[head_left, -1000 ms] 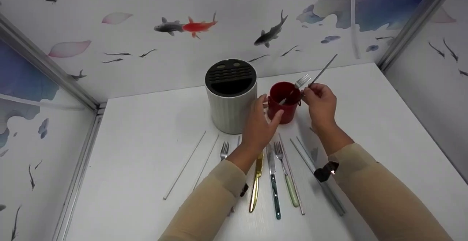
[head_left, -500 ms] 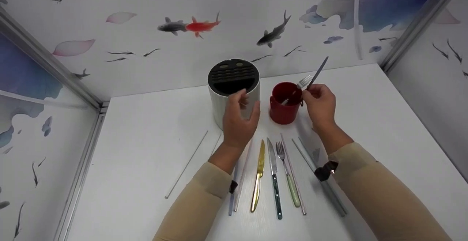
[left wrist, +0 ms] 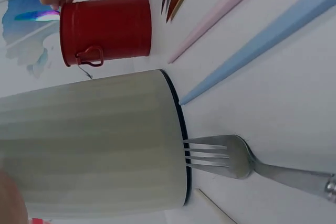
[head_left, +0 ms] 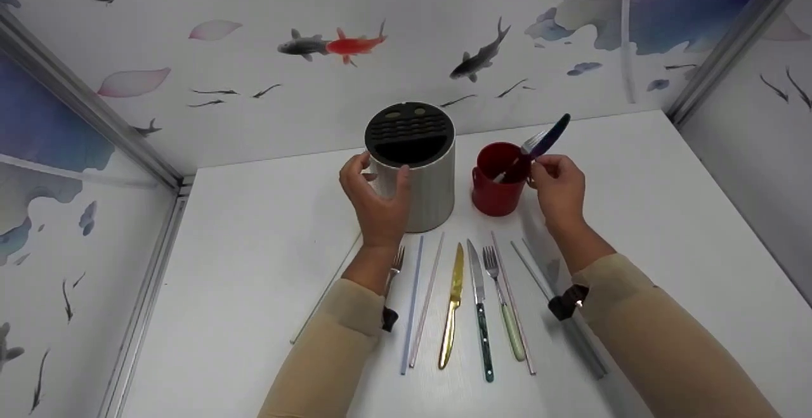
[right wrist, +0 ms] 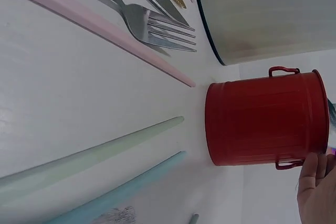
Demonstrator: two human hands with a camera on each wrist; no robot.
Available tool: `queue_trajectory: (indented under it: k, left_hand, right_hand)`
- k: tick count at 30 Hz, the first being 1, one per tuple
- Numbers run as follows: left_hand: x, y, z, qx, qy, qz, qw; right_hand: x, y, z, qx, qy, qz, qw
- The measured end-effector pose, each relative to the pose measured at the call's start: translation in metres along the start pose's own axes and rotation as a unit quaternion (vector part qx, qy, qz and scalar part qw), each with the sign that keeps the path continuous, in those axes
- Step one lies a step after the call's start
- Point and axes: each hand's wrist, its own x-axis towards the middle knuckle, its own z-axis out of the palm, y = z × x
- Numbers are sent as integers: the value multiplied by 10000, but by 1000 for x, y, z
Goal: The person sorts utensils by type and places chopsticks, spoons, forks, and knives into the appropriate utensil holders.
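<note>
A red pail with small side handles [head_left: 491,197] stands beside a ribbed light-grey utensil holder with a black slotted top [head_left: 422,199]. My right hand [head_left: 561,193] is at the pail's right rim, pinching a knife [head_left: 553,136] with a shiny dark blue-purple blade that points up and right. A silver fork [head_left: 533,145] leans in the pail, tines up; its lower part is inside. My left hand [head_left: 380,212] is at the holder's front left, thumb before the wall and bent fingers by its left edge. In the left wrist view, part of that hand overlaps the holder [left wrist: 94,150].
In front lie a gold knife [head_left: 451,307], a dark-handled knife [head_left: 480,316], a green-handled fork [head_left: 507,316], another fork [left wrist: 239,156], and several chopsticks, among them a blue one [head_left: 412,310] and a pink one [head_left: 426,304]. A wall with painted fish [head_left: 355,45] rises behind.
My left hand has left the pail and moved left across the holder's front to its left side. The knife in my right hand has turned its blade flat side into view and dropped lower.
</note>
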Motion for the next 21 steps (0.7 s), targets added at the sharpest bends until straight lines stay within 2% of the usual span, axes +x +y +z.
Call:
queue_trajectory:
  k: [6, 10, 14, 18, 21]
  left_hand:
    - [2, -7, -1, -44, -494, -896, 9947]
    - [3, -11, -2, -112, -828, -1255, 9886]
    - [6, -12, -2, -164, -1224, -1659, 9784]
    - [9, -12, -3, -171, -1468, -1875, 9711]
    - [11, -13, -3, -183, -1545, -1909, 9692]
  right_hand:
    - [-3, 2, 0, -138, -77, 213, 9996]
    - [-5, 4, -1, -219, -162, 300, 9992]
    - [-6, 6, -2, -239, -170, 372, 9989]
    - [-8, 8, -2, -195, -165, 410, 9988]
    - [-9, 9, -2, -143, -145, 424, 9989]
